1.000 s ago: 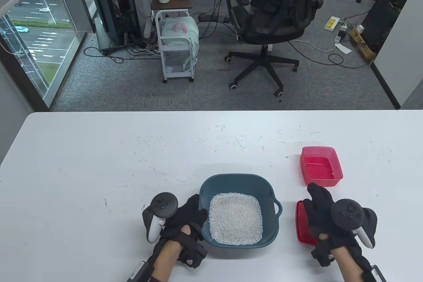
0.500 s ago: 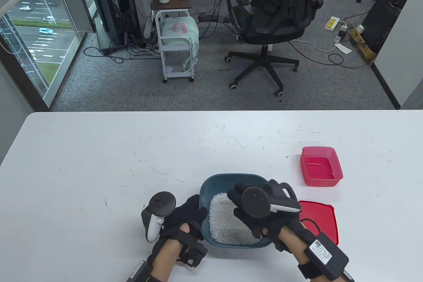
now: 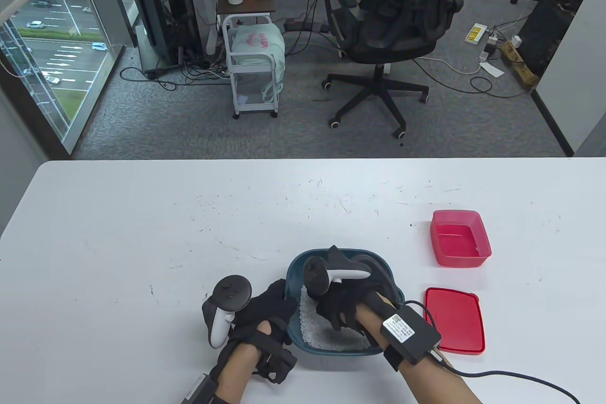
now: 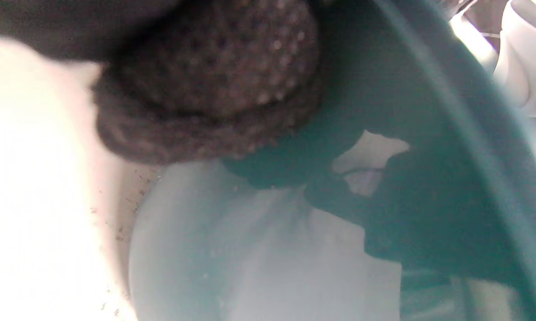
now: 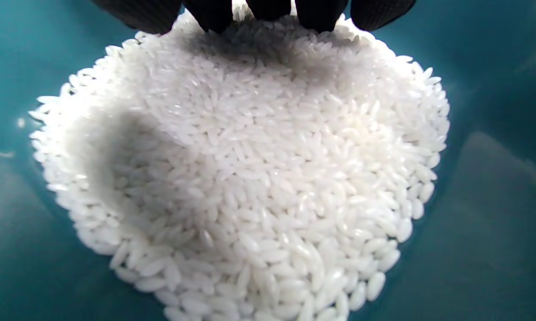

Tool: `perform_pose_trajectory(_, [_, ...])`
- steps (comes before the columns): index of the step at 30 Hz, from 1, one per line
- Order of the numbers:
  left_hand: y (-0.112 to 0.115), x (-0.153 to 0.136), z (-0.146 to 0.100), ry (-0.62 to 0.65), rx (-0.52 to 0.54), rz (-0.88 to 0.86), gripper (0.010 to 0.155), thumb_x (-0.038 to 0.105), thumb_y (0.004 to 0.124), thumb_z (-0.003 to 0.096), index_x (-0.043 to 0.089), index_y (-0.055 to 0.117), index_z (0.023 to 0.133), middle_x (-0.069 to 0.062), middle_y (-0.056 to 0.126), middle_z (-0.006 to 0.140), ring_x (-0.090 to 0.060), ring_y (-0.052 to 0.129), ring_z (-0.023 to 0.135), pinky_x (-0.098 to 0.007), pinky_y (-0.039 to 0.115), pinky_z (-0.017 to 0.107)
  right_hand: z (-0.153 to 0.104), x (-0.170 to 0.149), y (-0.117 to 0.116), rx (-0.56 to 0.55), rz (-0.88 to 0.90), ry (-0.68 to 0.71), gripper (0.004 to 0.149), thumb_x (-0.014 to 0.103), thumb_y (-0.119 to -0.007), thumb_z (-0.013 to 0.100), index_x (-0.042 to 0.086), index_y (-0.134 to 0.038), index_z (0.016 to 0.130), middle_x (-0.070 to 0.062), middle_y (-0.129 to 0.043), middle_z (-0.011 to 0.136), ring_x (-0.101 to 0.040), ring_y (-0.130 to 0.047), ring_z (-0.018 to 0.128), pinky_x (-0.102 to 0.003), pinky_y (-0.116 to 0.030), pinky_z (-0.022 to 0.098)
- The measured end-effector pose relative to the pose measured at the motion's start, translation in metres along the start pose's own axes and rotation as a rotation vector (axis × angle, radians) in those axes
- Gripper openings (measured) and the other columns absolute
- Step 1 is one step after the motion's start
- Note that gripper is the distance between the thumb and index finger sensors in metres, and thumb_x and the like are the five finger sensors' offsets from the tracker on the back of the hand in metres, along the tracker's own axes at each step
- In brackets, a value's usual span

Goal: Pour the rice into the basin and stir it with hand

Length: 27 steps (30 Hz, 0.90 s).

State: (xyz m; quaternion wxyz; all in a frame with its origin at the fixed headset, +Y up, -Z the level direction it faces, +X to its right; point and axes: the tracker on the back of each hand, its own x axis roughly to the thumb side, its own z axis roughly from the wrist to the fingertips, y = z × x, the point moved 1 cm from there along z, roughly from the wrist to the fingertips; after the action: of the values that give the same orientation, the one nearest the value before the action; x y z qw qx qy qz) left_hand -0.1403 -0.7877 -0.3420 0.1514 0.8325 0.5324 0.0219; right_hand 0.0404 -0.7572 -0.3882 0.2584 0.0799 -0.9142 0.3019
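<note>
A teal basin stands near the table's front edge with white rice heaped in its bottom. My right hand reaches down into the basin from above, its fingers hanging onto the rice. In the right wrist view the fingertips touch the far edge of the rice and hold none of it. My left hand grips the basin's left rim. In the left wrist view a gloved fingertip lies against the basin wall.
An empty red container sits to the right of the basin, and its flat red lid lies nearer the front edge. A cable runs from my right wrist box off to the right. An office chair stands beyond the table.
My right hand has left the red lid, swung left over the basin and gone down into the rice. The left hand has kept its hold on the rim.
</note>
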Motion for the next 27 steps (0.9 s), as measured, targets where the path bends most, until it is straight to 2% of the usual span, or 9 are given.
perform_pose_trajectory(3, [0.0, 0.0, 0.0, -0.002, 0.005, 0.006, 0.069, 0.035, 0.08, 0.0484, 0.0, 0.061, 0.104, -0.031, 0.082, 0.09, -0.016, 0.107, 0.008, -0.026, 0.095, -0.001, 0.0, -0.007, -0.003, 0.05, -0.067, -0.122, 0.063, 0.041, -0.073, 0.04, 0.021, -0.064, 0.099, -0.019, -0.064, 0.102, -0.046, -0.076, 0.085, -0.061, -0.068, 0.058])
perform_pose_trajectory(7, [0.0, 0.0, 0.0, -0.011, 0.011, 0.002, 0.068, 0.034, 0.08, 0.0484, 0.0, 0.061, 0.104, -0.031, 0.082, 0.091, -0.017, 0.108, 0.008, -0.026, 0.095, -0.001, -0.005, -0.017, -0.006, 0.139, -0.072, -0.258, 0.062, 0.039, -0.072, 0.04, 0.01, -0.071, 0.095, -0.028, -0.078, 0.09, -0.049, -0.089, 0.07, -0.058, -0.077, 0.049])
perform_pose_trajectory(13, [0.002, 0.003, -0.001, -0.019, 0.032, 0.022, 0.066, 0.032, 0.081, 0.048, 0.0, 0.063, 0.103, -0.031, 0.084, 0.09, -0.017, 0.108, 0.006, -0.026, 0.096, -0.002, -0.009, -0.004, -0.018, 0.244, -0.095, -0.3, 0.061, 0.039, -0.075, 0.037, -0.005, -0.086, 0.078, -0.031, -0.098, 0.064, -0.046, -0.104, 0.038, -0.052, -0.088, 0.024])
perform_pose_trajectory(15, [0.002, 0.003, -0.002, -0.025, 0.031, 0.014, 0.066, 0.032, 0.081, 0.048, 0.0, 0.063, 0.103, -0.031, 0.083, 0.09, -0.018, 0.108, 0.006, -0.026, 0.096, -0.003, -0.01, 0.001, -0.023, 0.31, -0.081, -0.276, 0.06, 0.039, -0.076, 0.034, -0.007, -0.092, 0.069, -0.031, -0.104, 0.053, -0.045, -0.107, 0.026, -0.05, -0.09, 0.015])
perform_pose_trajectory(17, [0.002, 0.003, -0.002, -0.03, 0.034, 0.009, 0.066, 0.032, 0.081, 0.0481, 0.0, 0.063, 0.103, -0.031, 0.083, 0.09, -0.018, 0.108, 0.006, -0.026, 0.096, -0.002, -0.01, 0.004, -0.026, 0.371, 0.007, -0.198, 0.059, 0.04, -0.078, 0.032, -0.008, -0.095, 0.063, -0.03, -0.107, 0.047, -0.044, -0.108, 0.02, -0.049, -0.09, 0.011])
perform_pose_trajectory(20, [0.002, 0.003, -0.002, -0.035, 0.035, 0.002, 0.066, 0.032, 0.081, 0.0482, 0.0, 0.063, 0.103, -0.031, 0.083, 0.09, -0.018, 0.108, 0.006, -0.026, 0.096, -0.002, -0.011, 0.006, -0.024, 0.387, 0.27, 0.035, 0.06, 0.04, -0.078, 0.032, -0.006, -0.095, 0.067, -0.031, -0.106, 0.052, -0.047, -0.107, 0.025, -0.05, -0.091, 0.015])
perform_pose_trajectory(24, [0.003, 0.003, -0.002, -0.026, 0.026, -0.005, 0.066, 0.032, 0.08, 0.0486, 0.0, 0.063, 0.103, -0.032, 0.082, 0.091, -0.019, 0.108, 0.007, -0.026, 0.096, -0.002, -0.009, -0.001, -0.019, 0.381, 0.609, 0.222, 0.061, 0.038, -0.078, 0.034, -0.002, -0.088, 0.079, -0.03, -0.097, 0.074, -0.051, -0.103, 0.051, -0.055, -0.091, 0.033])
perform_pose_trajectory(27, [0.005, 0.004, -0.003, -0.015, -0.001, -0.02, 0.067, 0.031, 0.079, 0.0494, -0.001, 0.06, 0.104, -0.033, 0.079, 0.092, -0.02, 0.107, 0.008, -0.027, 0.095, -0.002, -0.001, -0.005, -0.019, 0.381, 0.794, 0.301, 0.063, 0.035, -0.077, 0.036, 0.001, -0.078, 0.088, -0.029, -0.081, 0.089, -0.051, -0.091, 0.069, -0.058, -0.081, 0.046])
